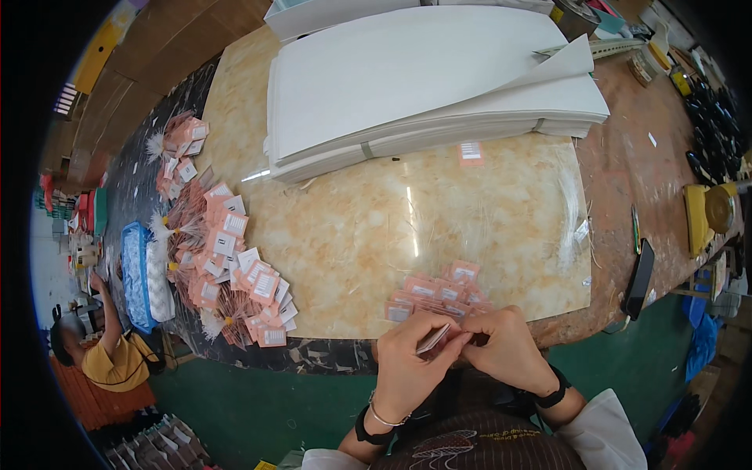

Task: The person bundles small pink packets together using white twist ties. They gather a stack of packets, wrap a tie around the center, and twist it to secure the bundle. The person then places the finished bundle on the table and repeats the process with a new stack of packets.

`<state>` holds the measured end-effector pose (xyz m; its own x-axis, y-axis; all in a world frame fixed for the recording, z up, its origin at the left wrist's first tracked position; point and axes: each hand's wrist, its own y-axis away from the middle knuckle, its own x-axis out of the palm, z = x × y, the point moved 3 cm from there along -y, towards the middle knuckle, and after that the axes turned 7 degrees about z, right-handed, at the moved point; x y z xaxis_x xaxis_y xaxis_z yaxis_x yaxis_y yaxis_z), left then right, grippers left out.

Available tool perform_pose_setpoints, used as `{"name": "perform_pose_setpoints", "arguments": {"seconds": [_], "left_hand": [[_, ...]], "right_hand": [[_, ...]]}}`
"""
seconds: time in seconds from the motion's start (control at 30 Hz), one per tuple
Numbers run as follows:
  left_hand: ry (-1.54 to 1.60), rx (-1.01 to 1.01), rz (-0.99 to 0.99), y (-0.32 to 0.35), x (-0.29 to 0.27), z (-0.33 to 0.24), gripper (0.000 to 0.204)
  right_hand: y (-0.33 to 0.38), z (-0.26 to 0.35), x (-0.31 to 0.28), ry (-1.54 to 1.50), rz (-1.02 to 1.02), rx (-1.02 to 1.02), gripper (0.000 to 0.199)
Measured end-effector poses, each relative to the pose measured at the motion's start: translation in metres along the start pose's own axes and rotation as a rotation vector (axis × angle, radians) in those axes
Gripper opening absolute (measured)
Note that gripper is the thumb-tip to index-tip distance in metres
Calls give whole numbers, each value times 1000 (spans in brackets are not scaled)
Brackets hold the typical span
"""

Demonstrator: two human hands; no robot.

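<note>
Together, two hands (413, 356) at pink cards (433, 339); one paper stack (415, 74), one phone (639, 280).

A workshop of the hand-assembly kind is shown. It is identified by a scuffed worktable (619, 176) partly covered with a marbled board (337, 235), by a strapped stack of large white sheets (407, 78), and by strung pink tags (227, 223) heaped in bundles. A green floor (258, 407) and brown cardboard (133, 78) are also seen.
</note>
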<state>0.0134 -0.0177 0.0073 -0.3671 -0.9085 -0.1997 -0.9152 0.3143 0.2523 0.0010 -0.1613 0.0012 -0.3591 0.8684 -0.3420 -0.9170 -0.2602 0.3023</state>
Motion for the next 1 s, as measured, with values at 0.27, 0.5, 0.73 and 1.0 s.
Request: {"name": "perform_pose_setpoints", "arguments": {"seconds": [0.27,0.5,0.73,1.0], "left_hand": [[445,-99,-122,7,-9,19,7],[577,-37,-225,9,4,15,9],[514,-22,-195,2,-4,14,10],[301,81,-142,1,-8,10,9]], "right_hand": [[5,-3,-2,-471,8,74,4],[5,-11,-5,-635,-108,-26,8],[1,-4,-14,-499,47,-80,20],[-2,-8,-23,-565,60,-63,17]]}}
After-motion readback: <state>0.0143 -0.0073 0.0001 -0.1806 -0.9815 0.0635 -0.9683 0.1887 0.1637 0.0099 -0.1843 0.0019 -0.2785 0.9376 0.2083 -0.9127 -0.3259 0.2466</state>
